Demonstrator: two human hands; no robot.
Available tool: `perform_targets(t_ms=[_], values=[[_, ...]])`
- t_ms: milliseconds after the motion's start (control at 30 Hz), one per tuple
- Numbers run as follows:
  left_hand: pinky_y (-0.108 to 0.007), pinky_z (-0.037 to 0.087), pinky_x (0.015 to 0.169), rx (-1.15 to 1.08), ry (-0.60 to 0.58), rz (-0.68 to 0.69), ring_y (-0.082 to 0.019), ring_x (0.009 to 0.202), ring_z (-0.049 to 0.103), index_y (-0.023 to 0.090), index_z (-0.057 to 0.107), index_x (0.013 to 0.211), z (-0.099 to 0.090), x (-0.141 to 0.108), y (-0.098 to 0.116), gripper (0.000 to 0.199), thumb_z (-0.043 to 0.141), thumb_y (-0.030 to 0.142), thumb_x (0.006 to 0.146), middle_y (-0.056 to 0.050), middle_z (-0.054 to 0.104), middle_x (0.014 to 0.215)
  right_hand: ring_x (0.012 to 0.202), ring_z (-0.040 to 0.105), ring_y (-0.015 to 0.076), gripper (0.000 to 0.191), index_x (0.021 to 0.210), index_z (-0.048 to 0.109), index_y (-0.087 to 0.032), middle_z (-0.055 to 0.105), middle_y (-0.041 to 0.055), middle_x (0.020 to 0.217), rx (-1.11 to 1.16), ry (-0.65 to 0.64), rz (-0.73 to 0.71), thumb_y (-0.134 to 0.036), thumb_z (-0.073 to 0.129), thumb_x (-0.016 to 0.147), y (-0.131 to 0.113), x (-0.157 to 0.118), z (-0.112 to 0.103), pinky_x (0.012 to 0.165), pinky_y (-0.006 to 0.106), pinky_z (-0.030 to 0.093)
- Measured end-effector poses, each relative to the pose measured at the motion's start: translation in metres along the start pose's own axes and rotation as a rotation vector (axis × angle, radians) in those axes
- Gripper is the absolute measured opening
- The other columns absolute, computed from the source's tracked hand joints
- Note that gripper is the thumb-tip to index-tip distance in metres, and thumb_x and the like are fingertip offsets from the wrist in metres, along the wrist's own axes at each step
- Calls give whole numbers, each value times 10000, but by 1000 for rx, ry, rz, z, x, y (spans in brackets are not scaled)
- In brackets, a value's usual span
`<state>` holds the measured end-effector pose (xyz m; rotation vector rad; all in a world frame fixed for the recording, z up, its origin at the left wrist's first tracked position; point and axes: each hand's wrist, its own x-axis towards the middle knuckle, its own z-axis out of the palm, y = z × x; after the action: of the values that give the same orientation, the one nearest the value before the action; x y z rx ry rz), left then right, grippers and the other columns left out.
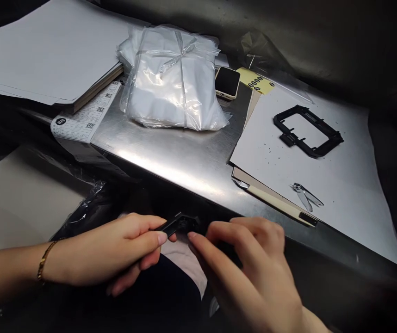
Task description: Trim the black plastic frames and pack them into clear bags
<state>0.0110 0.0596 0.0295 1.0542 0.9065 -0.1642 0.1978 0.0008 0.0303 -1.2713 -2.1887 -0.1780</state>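
My left hand (115, 249) is closed, its thumb and fingers pinching one end of a black plastic part (174, 223) held low in front of the table edge. The part has an angled corner; its far side is lost in shadow. At its other end is my right hand (250, 263), with curled fingers and the thumb tip against the part. On the white sheet to the right lies a black plastic frame (290, 137) with small inner tabs. Small nippers (306, 196) rest nearer the front edge, among scattered dark crumbs.
A tied stack of clear plastic bags (170, 88) lies mid-table, beside a phone (227, 82) and a yellow label sheet (256, 82). A pale-handled knife (275, 201) lies along the front of the white sheet (351, 203). Stacked white sheets (46, 51) cover the left, above printed labels (83, 120).
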Motion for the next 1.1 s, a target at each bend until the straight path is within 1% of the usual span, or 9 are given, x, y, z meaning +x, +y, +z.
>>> perform_targets(t_ms=[67, 233, 467, 700, 767, 833, 933, 1000, 1100], values=[[-135, 236, 310, -10, -4, 2, 6, 310, 336, 176, 406, 712, 1, 0, -1, 300, 329, 432, 848, 70, 427, 627, 658, 459, 185, 143, 718, 667, -85, 587, 88, 647, 0, -34, -14, -52, 533, 758, -6, 7, 6, 559, 334, 341], [-128, 233, 295, -41, 15, 5, 7, 297, 344, 173, 401, 678, 1, 2, -2, 322, 344, 444, 842, 73, 416, 599, 619, 456, 209, 204, 662, 665, -80, 605, 112, 626, -53, -73, -49, -49, 496, 771, -2, 9, 15, 533, 335, 297], [-123, 244, 295, -65, 6, -10, 11, 300, 356, 173, 410, 702, 0, 5, -2, 296, 349, 424, 844, 68, 450, 633, 637, 468, 204, 168, 680, 656, -87, 597, 82, 622, -100, -94, -83, -54, 513, 761, -5, 6, 16, 576, 342, 278], [-126, 264, 298, -49, 20, -22, 5, 305, 357, 174, 414, 707, -2, 7, -3, 281, 349, 412, 843, 69, 449, 631, 638, 434, 191, 175, 598, 592, -119, 560, 60, 610, -108, -105, -137, -48, 524, 743, -5, 8, 30, 601, 354, 280], [-130, 262, 303, -33, 10, -19, 4, 307, 358, 174, 411, 696, -3, 6, -4, 288, 348, 414, 842, 70, 440, 625, 626, 423, 167, 182, 582, 560, -119, 536, 46, 595, -2, -93, -110, -61, 525, 751, 1, 9, 27, 599, 353, 297], [-130, 251, 305, -31, 8, -14, 5, 310, 351, 174, 409, 688, -5, 4, -5, 293, 341, 411, 846, 71, 432, 622, 644, 416, 143, 158, 615, 530, -122, 515, 36, 627, 197, -128, -32, -62, 501, 759, 10, 7, 16, 609, 339, 338], [-128, 244, 305, -47, 6, 1, 7, 310, 336, 174, 409, 683, -7, 2, -6, 292, 324, 393, 857, 73, 418, 611, 701, 424, 127, 133, 682, 471, -158, 481, 24, 714, 429, -343, 106, -55, 466, 766, 27, -7, -5, 600, 280, 381], [-128, 238, 303, -49, 10, -12, 4, 308, 331, 174, 420, 701, -8, 2, -6, 285, 321, 391, 857, 71, 423, 598, 696, 428, 132, 141, 703, 468, -176, 474, 24, 733, 355, -396, 123, -61, 462, 786, 38, -23, -14, 584, 283, 381], [-130, 227, 303, -51, 32, -41, 0, 310, 329, 172, 442, 752, -7, 3, -5, 286, 322, 413, 850, 65, 439, 596, 751, 451, 176, 183, 878, 553, -174, 510, 72, 843, 152, -249, 75, -44, 457, 794, 41, -42, -16, 613, 335, 398]])
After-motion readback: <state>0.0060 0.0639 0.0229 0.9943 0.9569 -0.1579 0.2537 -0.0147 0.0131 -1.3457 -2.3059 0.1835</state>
